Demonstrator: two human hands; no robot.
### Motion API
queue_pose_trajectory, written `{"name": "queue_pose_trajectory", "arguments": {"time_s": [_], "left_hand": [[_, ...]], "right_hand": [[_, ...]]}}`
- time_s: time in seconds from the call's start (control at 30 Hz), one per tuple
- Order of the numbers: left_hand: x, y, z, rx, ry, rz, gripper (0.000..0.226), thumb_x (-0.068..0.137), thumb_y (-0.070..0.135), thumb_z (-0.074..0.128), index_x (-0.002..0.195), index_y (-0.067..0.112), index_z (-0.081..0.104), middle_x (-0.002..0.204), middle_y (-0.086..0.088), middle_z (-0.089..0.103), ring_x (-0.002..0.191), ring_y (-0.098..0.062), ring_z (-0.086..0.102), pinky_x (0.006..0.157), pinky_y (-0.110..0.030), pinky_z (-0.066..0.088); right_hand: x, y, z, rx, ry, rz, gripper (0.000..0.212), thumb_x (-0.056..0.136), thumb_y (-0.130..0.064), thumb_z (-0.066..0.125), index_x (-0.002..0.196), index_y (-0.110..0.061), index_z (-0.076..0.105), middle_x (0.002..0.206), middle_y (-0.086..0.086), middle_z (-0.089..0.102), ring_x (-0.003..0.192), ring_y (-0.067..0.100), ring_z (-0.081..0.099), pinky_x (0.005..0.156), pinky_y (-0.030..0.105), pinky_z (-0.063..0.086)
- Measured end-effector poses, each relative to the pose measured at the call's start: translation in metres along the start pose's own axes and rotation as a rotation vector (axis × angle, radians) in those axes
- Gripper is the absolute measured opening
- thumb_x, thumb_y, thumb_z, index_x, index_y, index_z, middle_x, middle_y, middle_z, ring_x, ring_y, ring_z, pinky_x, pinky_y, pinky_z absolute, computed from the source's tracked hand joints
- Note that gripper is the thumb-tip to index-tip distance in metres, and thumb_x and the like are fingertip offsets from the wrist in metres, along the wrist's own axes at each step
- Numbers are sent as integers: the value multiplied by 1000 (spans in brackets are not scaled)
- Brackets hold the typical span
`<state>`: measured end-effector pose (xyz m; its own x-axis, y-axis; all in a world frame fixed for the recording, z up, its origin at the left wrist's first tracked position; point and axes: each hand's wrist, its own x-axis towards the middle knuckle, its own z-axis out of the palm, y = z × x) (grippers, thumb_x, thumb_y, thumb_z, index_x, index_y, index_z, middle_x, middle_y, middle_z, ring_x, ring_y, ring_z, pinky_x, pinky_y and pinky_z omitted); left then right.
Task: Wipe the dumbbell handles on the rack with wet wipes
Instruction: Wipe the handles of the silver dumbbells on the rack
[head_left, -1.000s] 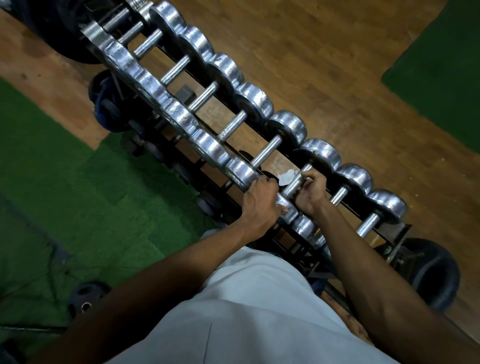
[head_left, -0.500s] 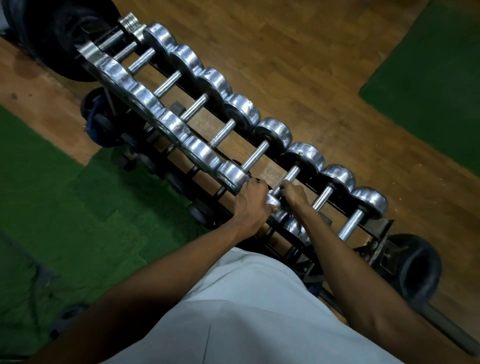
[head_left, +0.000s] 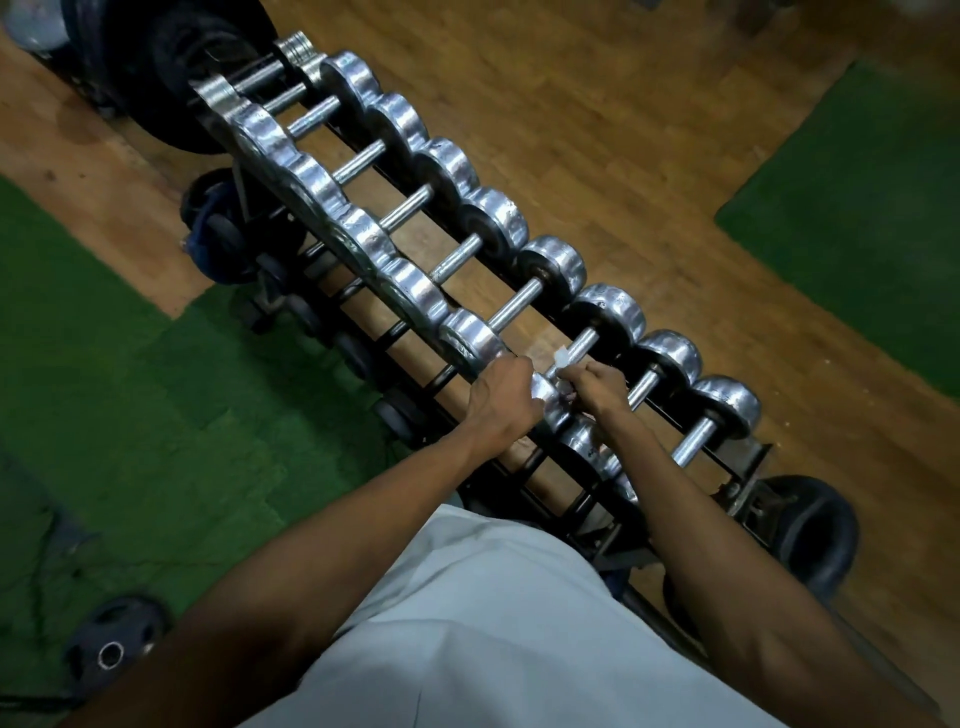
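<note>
A row of several chrome dumbbells lies across a black rack (head_left: 748, 467) that runs from upper left to lower right. My right hand (head_left: 597, 387) holds a white wet wipe (head_left: 562, 357) wrapped on the near part of the handle (head_left: 584, 345) of the third dumbbell from the right end. My left hand (head_left: 501, 400) grips the near chrome head (head_left: 548, 402) of that same dumbbell. The wipe shows only as a small white tuft above my right fingers.
Black weight plates lean at the rack's far end (head_left: 171, 93) and near end (head_left: 815, 530). A small plate (head_left: 111, 644) lies on the green turf at lower left. Wooden floor lies beyond the rack, with another green mat (head_left: 857, 208) at right. Lower rack tiers hold dark dumbbells.
My right hand slid down the handle toward the near head half a second ago, then moved back up a little, so the wipe shows again. My left hand kept its grip.
</note>
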<state>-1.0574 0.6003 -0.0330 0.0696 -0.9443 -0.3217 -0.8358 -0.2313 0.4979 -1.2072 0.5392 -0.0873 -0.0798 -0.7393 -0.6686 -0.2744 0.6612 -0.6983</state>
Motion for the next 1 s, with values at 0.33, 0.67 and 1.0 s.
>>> {"name": "queue_pose_trajectory", "arguments": {"time_s": [0.33,0.67,1.0], "left_hand": [[-17,-3,-5,-24,-65,105,31,86,30,72,81,15,46,92,-4,47,89,-25,55,68,-32,38],[-53,-15,10,-64,-16,173,29,88,30,72,93,14,49,118,-13,52,110,-31,52,74,-34,39],[-68,-20,16,-109,-64,245,30,86,32,71,104,12,58,114,-10,54,108,-31,54,81,-40,50]], "right_hand": [[-34,1,-11,294,231,-46,11,84,-12,75,91,-19,71,75,5,63,60,16,53,59,28,45],[-73,24,-8,454,278,-70,15,83,-8,75,96,-14,70,75,11,66,59,21,52,50,28,39],[-97,42,-9,555,277,-54,15,92,-11,70,106,-13,69,98,13,73,84,29,72,79,40,61]]}}
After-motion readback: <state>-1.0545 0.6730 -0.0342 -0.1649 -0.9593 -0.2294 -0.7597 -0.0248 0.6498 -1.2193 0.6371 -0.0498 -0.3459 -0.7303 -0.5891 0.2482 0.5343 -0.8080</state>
